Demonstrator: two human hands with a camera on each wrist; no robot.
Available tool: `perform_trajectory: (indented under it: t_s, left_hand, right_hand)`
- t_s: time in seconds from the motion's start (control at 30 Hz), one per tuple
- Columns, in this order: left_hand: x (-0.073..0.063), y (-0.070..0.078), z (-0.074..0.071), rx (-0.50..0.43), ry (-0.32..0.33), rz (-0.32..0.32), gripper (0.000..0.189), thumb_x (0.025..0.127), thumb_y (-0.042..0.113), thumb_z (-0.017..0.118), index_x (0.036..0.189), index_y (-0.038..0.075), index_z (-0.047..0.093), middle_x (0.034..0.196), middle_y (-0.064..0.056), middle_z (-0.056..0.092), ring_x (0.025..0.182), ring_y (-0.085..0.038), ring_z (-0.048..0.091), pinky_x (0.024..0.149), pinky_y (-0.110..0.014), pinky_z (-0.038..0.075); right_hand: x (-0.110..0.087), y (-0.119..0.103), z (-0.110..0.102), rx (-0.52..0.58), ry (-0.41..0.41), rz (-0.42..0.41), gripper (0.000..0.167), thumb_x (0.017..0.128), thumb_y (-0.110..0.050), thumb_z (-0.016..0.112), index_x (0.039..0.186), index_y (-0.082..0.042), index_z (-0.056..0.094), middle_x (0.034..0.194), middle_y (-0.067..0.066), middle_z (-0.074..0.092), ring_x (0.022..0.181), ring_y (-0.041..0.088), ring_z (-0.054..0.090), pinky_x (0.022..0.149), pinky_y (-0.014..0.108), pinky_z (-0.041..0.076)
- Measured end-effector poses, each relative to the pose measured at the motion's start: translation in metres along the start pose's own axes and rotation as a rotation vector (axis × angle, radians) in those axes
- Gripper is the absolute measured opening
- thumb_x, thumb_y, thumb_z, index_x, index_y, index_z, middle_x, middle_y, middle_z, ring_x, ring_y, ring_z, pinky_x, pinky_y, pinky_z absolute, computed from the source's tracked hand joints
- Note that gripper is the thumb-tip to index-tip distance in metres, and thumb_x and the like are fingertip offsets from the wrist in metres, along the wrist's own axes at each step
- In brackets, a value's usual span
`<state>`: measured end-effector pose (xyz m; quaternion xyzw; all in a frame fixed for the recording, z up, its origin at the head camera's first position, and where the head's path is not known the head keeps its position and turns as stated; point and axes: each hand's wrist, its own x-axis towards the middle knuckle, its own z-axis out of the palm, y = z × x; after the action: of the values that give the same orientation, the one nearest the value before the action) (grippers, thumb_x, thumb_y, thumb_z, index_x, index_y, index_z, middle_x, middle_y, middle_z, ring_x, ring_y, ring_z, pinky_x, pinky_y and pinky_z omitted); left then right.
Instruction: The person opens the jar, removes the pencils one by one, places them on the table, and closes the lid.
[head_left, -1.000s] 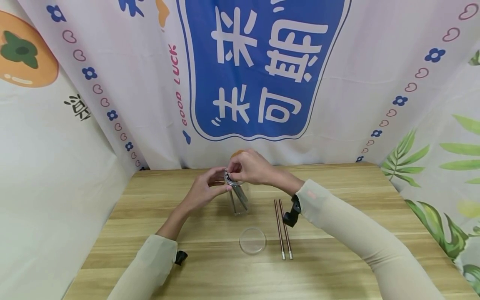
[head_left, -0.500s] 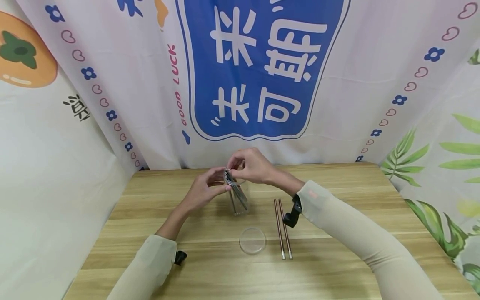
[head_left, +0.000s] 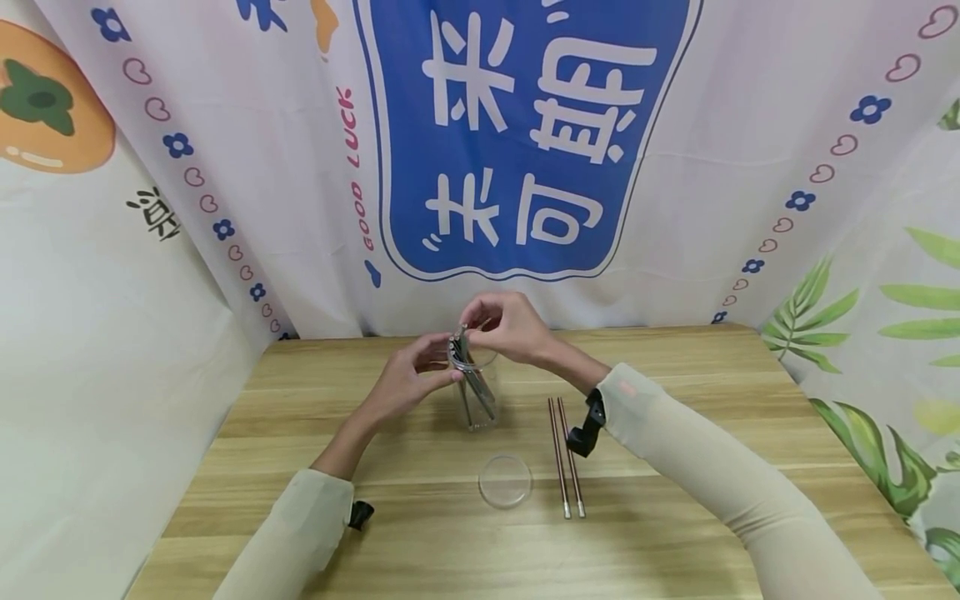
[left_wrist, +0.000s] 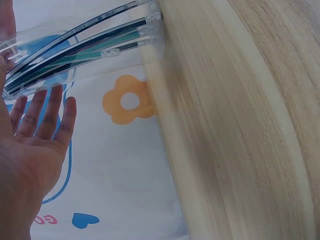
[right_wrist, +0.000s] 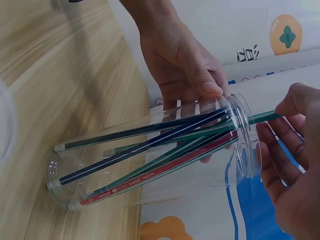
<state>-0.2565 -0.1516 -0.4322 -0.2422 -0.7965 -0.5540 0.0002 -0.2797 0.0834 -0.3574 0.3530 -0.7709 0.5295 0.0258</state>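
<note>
A tall clear jar [head_left: 486,419] stands on the table with several pencils leaning in it. My left hand [head_left: 405,377] grips it near the mouth, thumb on the near side and fingers behind. Over the opening, my right hand [head_left: 513,329] pinches the upper end of a green pencil [right_wrist: 266,117]. In the right wrist view that pencil's lower end hangs above the jar's bottom, while a red pencil [right_wrist: 155,179] and dark ones reach down to it. The left wrist view shows the left fingers [left_wrist: 49,112] extended along the jar.
A round clear lid [head_left: 505,482] lies in front of the jar. To its right, two brown-red pencils [head_left: 558,458] with silver ends lie side by side, partly under my right wrist's black camera [head_left: 587,429]. A printed curtain [head_left: 667,292] hangs behind the table [head_left: 300,417].
My right hand has moved slightly up and to the right, drawing the green pencil partway out of the jar. The left hand and jar have stayed in place.
</note>
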Motion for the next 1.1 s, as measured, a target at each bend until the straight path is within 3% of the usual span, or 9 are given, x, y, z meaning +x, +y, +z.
perform_trajectory:
  t_s: [0.2, 0.47, 0.7, 0.93, 1.1]
  left_hand:
    - [0.000, -0.001, 0.000, -0.002, -0.002, 0.003, 0.061, 0.092, 0.015, 0.085, 0.146, 0.004, 0.058, 0.133, -0.017, 0.070, 0.120, -0.033, 0.070, 0.105, -0.050, 0.058]
    - [0.001, -0.001, 0.001, 0.005, -0.001, -0.003, 0.061, 0.093, 0.016, 0.085, 0.146, 0.004, 0.058, 0.134, -0.017, 0.070, 0.120, -0.033, 0.070, 0.105, -0.046, 0.058]
    - [0.000, -0.003, 0.000, -0.002, -0.002, -0.007, 0.061, 0.094, 0.015, 0.083, 0.147, 0.002, 0.057, 0.135, -0.019, 0.070, 0.120, -0.035, 0.070, 0.106, -0.053, 0.057]
    - [0.000, -0.003, 0.000, -0.001, 0.004, -0.006, 0.062, 0.093, 0.015, 0.084, 0.147, 0.003, 0.057, 0.134, -0.018, 0.070, 0.119, -0.034, 0.070, 0.106, -0.051, 0.058]
    - [0.000, -0.003, 0.000, -0.007, 0.005, 0.000, 0.062, 0.092, 0.014, 0.085, 0.147, 0.002, 0.057, 0.134, -0.017, 0.070, 0.119, -0.034, 0.070, 0.105, -0.047, 0.058]
  right_hand:
    - [0.000, 0.003, -0.003, 0.089, 0.044, 0.002, 0.010, 0.092, 0.007, 0.073, 0.102, 0.005, 0.074, 0.095, 0.015, 0.075, 0.081, 0.019, 0.072, 0.076, 0.025, 0.061]
    - [-0.002, 0.005, -0.008, 0.201, 0.094, 0.040, 0.014, 0.094, 0.002, 0.074, 0.107, 0.008, 0.072, 0.104, 0.028, 0.074, 0.089, 0.029, 0.075, 0.080, 0.027, 0.063]
    - [-0.004, 0.004, -0.014, 0.262, 0.154, 0.062, 0.020, 0.094, 0.003, 0.073, 0.112, 0.011, 0.069, 0.099, 0.015, 0.075, 0.085, 0.022, 0.072, 0.076, 0.033, 0.065]
    - [-0.005, 0.002, -0.019, 0.316, 0.198, 0.043, 0.018, 0.095, 0.007, 0.071, 0.113, 0.008, 0.069, 0.103, 0.028, 0.074, 0.086, 0.022, 0.075, 0.079, 0.035, 0.066]
    - [-0.005, -0.001, -0.024, 0.349, 0.230, 0.042, 0.019, 0.095, 0.007, 0.073, 0.113, 0.006, 0.070, 0.101, 0.024, 0.076, 0.086, 0.024, 0.076, 0.076, 0.031, 0.066]
